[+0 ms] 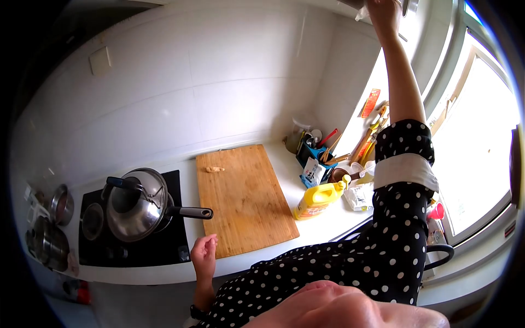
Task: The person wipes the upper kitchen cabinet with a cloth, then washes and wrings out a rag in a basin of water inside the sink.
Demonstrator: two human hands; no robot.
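My left hand hovers by the front left corner of a wooden cutting board, its fingers curled in with nothing visible in them. A small piece of ginger-like root lies near the board's far left corner. My right hand is raised high at the top edge of the view, beside a shelf or rack. Its fingers are partly cut off by the frame, and a whitish bit shows next to them; I cannot make out what they touch.
A lidded wok sits on the black cooktop, its handle reaching over the board. Right of the board stand a yellow jug, a blue-white packet and a utensil holder. Metal pots stand far left; a window is right.
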